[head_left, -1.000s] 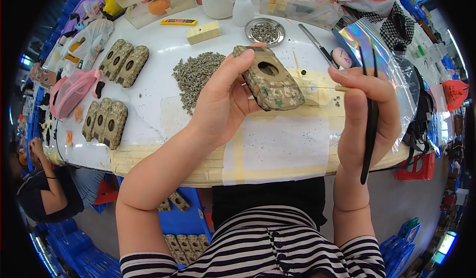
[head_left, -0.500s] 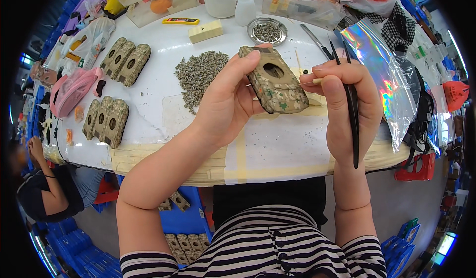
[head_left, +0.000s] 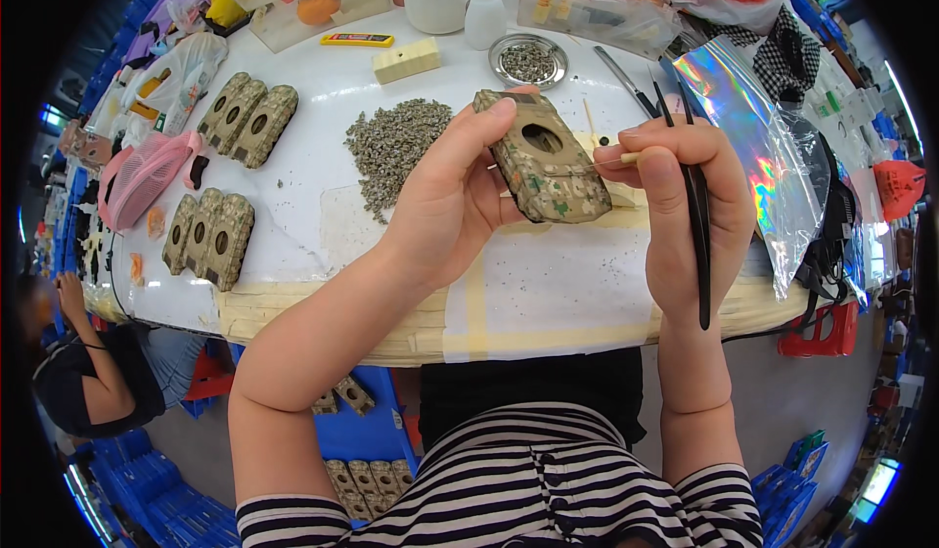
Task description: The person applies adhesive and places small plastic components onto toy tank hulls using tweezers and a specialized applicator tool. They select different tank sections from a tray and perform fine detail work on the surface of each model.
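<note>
My left hand [head_left: 435, 196] is closed around a camouflage-patterned model tank hull [head_left: 562, 178] with a round hole in its top, tilted above the table. From the right, my right hand [head_left: 696, 206] pinches a thin needle tool [head_left: 628, 158] with a pale, stick-like handle. Its fine tip is at the hull's edge; whether it touches cannot be made out. Black tweezers [head_left: 698, 245] are also held in my right hand, points upward and tail hanging below the palm. Behind the left hand lies a heap of small grey-brown parts [head_left: 396, 147].
Similar hulls stand in two groups at left, upper [head_left: 264, 128] and lower [head_left: 233, 240]. Farther back are a metal dish [head_left: 558, 67] of small parts, a pale block [head_left: 406, 61], a utility knife [head_left: 626, 79] and a squeeze bottle [head_left: 484, 20]. A shiny holographic bag [head_left: 748, 128] lies right.
Both hands keep their holds. The hull and the needle tool have shifted very slightly to the right; little else differs.
</note>
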`<state>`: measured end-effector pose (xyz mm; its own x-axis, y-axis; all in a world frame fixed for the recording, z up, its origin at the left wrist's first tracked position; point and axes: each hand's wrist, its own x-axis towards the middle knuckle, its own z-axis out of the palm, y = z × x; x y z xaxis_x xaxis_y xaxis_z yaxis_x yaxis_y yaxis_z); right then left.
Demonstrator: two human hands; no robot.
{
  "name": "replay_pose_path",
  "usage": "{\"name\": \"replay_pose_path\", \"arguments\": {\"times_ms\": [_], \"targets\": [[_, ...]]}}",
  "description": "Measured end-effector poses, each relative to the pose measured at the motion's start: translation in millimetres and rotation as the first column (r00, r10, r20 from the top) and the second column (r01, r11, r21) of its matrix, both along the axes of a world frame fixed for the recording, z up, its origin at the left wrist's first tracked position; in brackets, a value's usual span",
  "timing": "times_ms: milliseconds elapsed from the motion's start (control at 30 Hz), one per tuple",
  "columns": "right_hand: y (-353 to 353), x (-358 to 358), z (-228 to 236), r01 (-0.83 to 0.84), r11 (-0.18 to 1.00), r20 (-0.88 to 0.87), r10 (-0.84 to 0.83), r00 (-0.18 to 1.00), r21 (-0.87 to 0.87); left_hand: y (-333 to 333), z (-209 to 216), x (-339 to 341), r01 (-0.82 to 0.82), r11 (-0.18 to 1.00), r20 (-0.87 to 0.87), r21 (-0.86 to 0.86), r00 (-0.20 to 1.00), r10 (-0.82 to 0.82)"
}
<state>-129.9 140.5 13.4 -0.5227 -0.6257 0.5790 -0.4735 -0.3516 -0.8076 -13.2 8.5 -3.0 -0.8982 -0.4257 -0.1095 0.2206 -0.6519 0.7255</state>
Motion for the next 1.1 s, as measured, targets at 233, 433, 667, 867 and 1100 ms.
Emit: {"name": "replay_pose_path", "arguments": {"times_ms": [233,433,667,867,1100], "targets": [[21,-20,-3,0.315,0.949,-0.224,-0.301,0.927,0.027,-2,-1,1,-0.016,1.000,-0.003,-0.001,1.000,0.016],[27,-31,-13,0.525,0.850,-0.588,-0.399,0.703,0.051,1,0,-1,-0.044,0.999,-0.008,-0.013,0.999,0.044],[32,-32,-21,0.444,0.890,-0.604,-0.297,0.739,0.106,-6,-4,0,-0.024,0.996,0.039,-0.088,0.999,0.028],[72,-26,-24,0.240,0.904,-0.080,-0.226,0.971,0.353,-2,-2,2,-0.038,0.999,0.030,-0.037,0.999,0.039],[92,-28,-46,-0.039,0.933,0.360,-0.099,0.928,0.357,-6,-9,2,-0.046,0.999,-0.014,0.021,0.999,0.046]]}}
